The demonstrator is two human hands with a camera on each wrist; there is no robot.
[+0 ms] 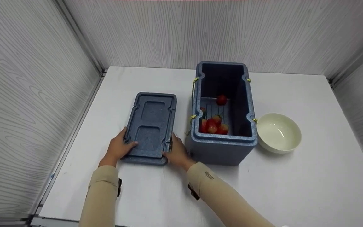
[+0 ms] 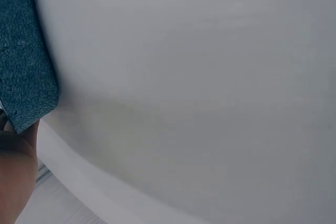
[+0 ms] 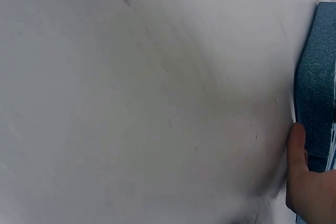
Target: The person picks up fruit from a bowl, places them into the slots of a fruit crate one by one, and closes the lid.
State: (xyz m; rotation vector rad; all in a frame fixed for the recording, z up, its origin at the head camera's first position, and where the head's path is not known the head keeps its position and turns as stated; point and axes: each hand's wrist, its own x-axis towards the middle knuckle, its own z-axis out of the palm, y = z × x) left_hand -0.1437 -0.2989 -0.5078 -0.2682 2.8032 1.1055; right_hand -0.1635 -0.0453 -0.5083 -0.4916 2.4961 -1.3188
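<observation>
A blue-grey foam box lid [image 1: 150, 126] lies with its recessed face up, left of the open foam box [image 1: 221, 153]. My left hand [image 1: 117, 147] grips the lid's near left edge, thumb over the top. On the near right edge my right hand [image 1: 178, 154] holds it the same way, between lid and box. The left wrist view has the lid's side [image 2: 23, 56] above the left fingers; in the right wrist view a thumb touches the lid [image 3: 317, 77]. Inside the box are several red strawberries [image 1: 212, 126], mostly at the near end.
A cream bowl [image 1: 277, 134] stands close against the box's right side. Thin yellow-green cords [image 1: 193, 117] pass through notches in the box rim. Everything rests on a white table [image 1: 295, 189] with pale wood-grain walls [image 1: 156, 34] at the back and sides.
</observation>
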